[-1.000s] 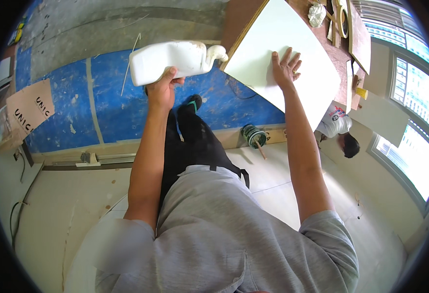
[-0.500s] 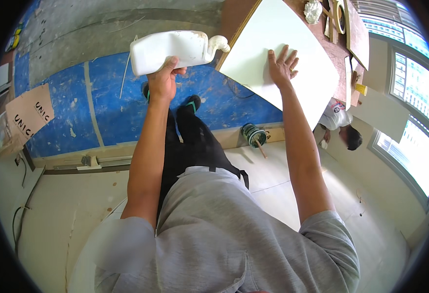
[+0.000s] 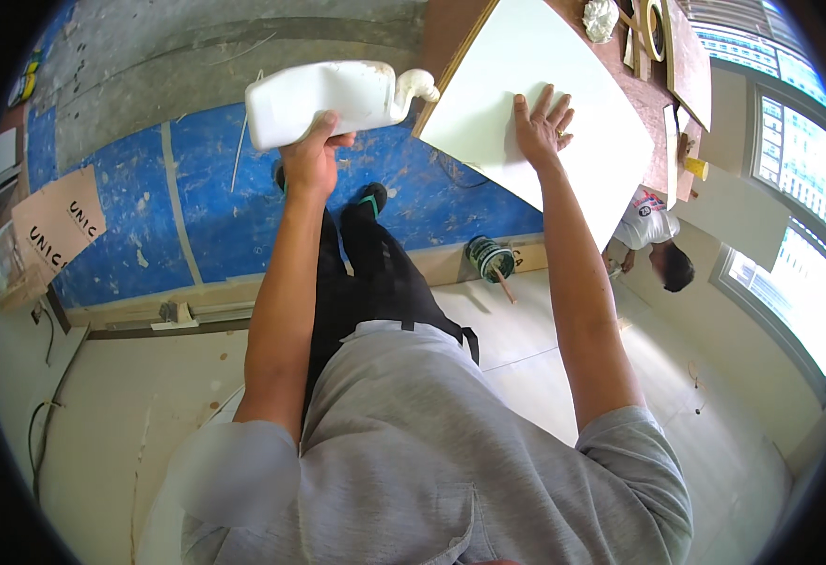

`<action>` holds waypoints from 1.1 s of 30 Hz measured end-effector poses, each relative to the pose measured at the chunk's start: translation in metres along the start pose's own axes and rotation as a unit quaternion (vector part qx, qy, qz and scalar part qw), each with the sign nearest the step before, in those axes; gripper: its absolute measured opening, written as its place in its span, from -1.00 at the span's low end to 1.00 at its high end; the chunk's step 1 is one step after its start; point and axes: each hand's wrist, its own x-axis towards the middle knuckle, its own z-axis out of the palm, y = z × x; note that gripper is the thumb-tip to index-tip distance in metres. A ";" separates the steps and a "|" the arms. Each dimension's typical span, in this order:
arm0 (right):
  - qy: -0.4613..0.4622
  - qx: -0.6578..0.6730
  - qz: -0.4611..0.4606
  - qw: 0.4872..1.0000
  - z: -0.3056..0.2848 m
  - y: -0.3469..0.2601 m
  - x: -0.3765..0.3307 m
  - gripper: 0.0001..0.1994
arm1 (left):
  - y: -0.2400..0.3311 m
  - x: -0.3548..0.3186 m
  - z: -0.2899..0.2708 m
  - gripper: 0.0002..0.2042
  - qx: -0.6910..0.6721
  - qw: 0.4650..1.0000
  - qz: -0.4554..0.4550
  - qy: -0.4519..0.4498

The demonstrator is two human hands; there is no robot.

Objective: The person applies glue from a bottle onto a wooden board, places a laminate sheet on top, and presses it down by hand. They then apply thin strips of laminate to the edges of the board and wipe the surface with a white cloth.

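Observation:
Tipped on its side, a white plastic bottle (image 3: 290,99) is gripped by my left hand (image 3: 312,160), whose fingers wrap its lower edge. Its neck, crusted with cream-coloured glue (image 3: 417,87), points right, at the left edge of a white board (image 3: 488,85). The glue's end is at or very close to that edge; I cannot tell whether they touch. Palm down, my right hand (image 3: 542,132) lies on the board with its fingers spread. A ring shows on one finger.
Beyond the board, a brown work surface (image 3: 610,66) holds a tape roll (image 3: 656,28), crumpled white material (image 3: 600,19) and wood strips. A dark tin with a stick (image 3: 490,259) stands near my legs. At right a person (image 3: 653,240) crouches. Blue sheeting (image 3: 224,188) covers floor at left.
The bottle and my left hand have shifted slightly left. My right hand stays flat on the board. The crouching person's hand has moved a little.

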 end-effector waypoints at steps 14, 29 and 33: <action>0.006 0.001 0.000 1.000 0.002 0.002 0.002 -0.01 | 0.008 -0.005 -0.002 -0.61 0.039 0.998 0.017 -0.046; 0.004 0.002 0.004 1.000 0.003 -0.001 -0.001 -0.01 | 0.016 -0.022 -0.012 -0.59 0.015 1.000 -0.010 -0.017; -0.009 -0.003 0.000 1.000 -0.007 -0.009 -0.003 -0.04 | 0.004 -0.010 0.002 -0.60 0.004 1.000 0.008 -0.028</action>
